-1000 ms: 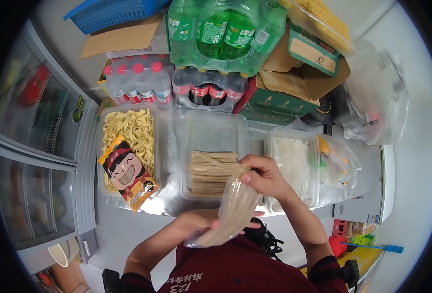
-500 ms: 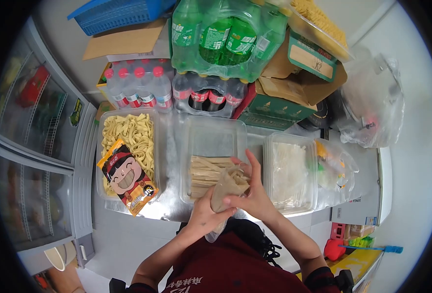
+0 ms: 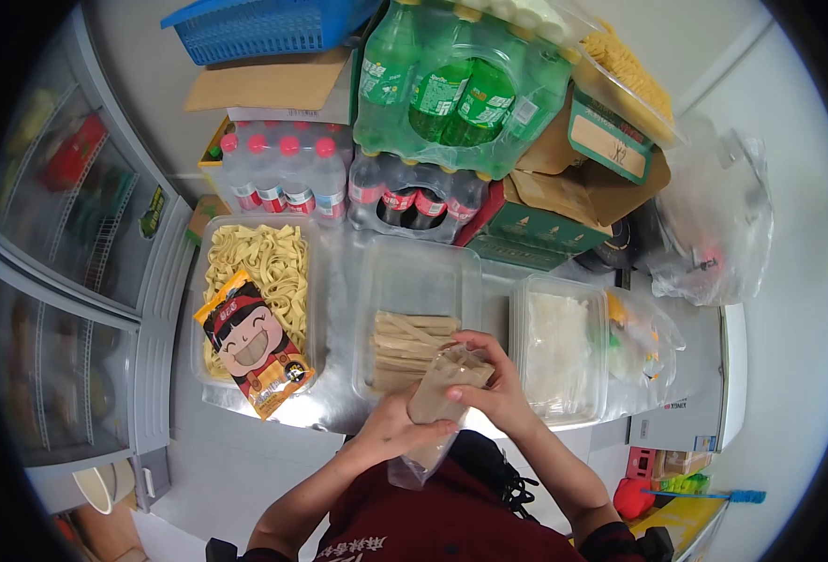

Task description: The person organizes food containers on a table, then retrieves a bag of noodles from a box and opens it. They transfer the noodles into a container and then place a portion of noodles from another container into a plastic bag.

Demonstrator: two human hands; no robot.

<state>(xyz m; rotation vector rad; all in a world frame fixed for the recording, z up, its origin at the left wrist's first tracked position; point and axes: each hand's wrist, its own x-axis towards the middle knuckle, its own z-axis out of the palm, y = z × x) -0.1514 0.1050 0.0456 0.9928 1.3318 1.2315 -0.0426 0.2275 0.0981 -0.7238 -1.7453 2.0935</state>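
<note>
A clear plastic bag of greyish-beige flat strips, likely wide noodles, is held slantwise in front of my body. My left hand wraps around its lower part, its thumb across the front. At the upper end, my right hand grips the bag's mouth between thumb and fingers. Just beyond lies a clear plastic tub, with similar beige strips laid side by side in its near half. The bag and my hands cover the tub's near right corner.
Left of the tub, a container of yellow wide noodles has an orange cartoon packet on top. To the right stand stacked tubs with whitish translucent noodles. Green bottles, cola bottles and a cardboard box line the back.
The bag is tilted more upright and sits slightly lower. My right hand's raised fingers have folded down onto the bag's mouth. The whole view has shifted slightly.
</note>
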